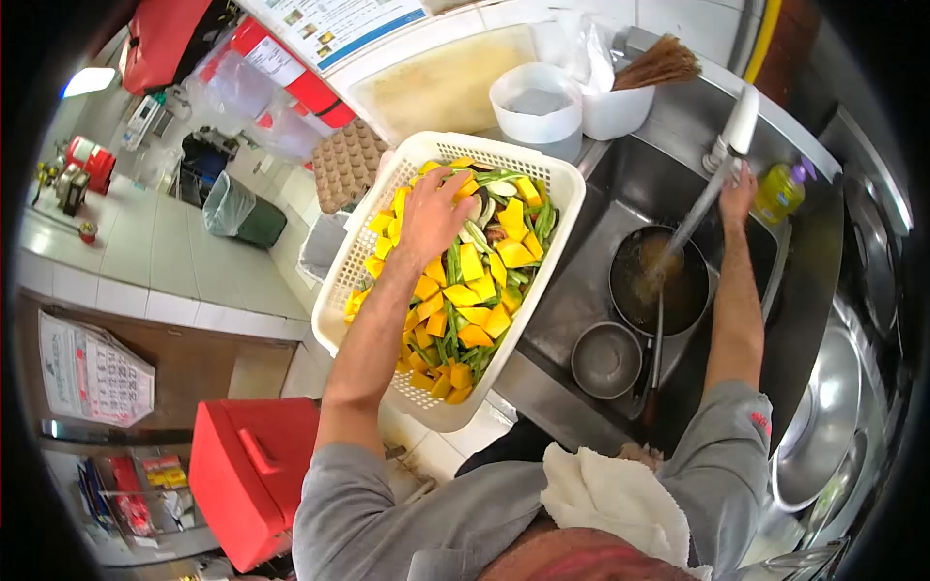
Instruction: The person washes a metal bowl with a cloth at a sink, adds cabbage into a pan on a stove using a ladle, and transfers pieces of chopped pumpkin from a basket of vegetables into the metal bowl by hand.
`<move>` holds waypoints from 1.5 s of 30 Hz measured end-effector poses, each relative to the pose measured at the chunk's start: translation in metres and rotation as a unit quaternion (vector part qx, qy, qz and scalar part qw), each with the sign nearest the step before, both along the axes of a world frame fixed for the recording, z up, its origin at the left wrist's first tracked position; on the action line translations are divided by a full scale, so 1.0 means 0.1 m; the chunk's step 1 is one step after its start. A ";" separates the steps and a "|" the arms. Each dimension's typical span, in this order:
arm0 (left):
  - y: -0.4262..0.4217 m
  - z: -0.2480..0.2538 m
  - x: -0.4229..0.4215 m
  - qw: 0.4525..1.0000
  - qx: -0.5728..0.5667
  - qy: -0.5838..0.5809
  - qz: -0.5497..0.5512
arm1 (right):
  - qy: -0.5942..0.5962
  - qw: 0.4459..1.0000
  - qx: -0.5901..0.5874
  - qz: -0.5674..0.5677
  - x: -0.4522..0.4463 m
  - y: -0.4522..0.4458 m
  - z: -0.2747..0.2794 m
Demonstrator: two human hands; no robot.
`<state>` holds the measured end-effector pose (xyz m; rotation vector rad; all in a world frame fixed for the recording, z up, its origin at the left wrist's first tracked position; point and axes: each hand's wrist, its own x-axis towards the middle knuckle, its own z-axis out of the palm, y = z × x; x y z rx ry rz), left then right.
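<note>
My left hand [436, 218] rests on the cut vegetables in a cream plastic basket [329, 290], its fingers apart and touching the heap. Yellow pumpkin pieces [472, 266] lie among green beans and sliced eggplant. At the sink, my right hand [738, 198] is closed at the faucet [742, 121], partly behind it. Water [693, 215] streams from the faucet into a dark pan [699, 308] holding cloudy liquid. Beside that pan sits a small round metal bowl [606, 360]. A long-handled utensil [659, 334] leans in the pan.
Behind the sink stand a white tub [536, 102] and a container with a bristle brush [659, 63]. A yellow soap bottle [778, 192] is right of the faucet. Metal basins [823, 426] stack at far right. A red cooler box [247, 474] stands at lower left, egg trays [347, 165] behind the basket.
</note>
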<state>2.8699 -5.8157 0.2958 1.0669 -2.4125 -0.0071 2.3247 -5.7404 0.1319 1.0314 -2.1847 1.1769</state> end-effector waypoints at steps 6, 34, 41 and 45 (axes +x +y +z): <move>-0.24 0.06 -0.12 0.984 0.076 -0.139 0.086 | -0.341 0.924 -0.074 0.156 -0.57 -0.14 -0.17; -0.51 -0.06 0.95 0.963 0.218 -0.134 0.081 | -0.099 0.891 0.206 0.392 3.84 -0.25 1.30; -0.41 -0.02 1.11 0.980 0.193 -0.043 0.026 | -0.527 0.756 0.106 0.373 3.97 -0.09 1.71; -0.37 -0.04 1.25 0.945 0.272 0.174 -0.043 | -0.334 0.796 0.260 0.432 3.85 0.07 1.68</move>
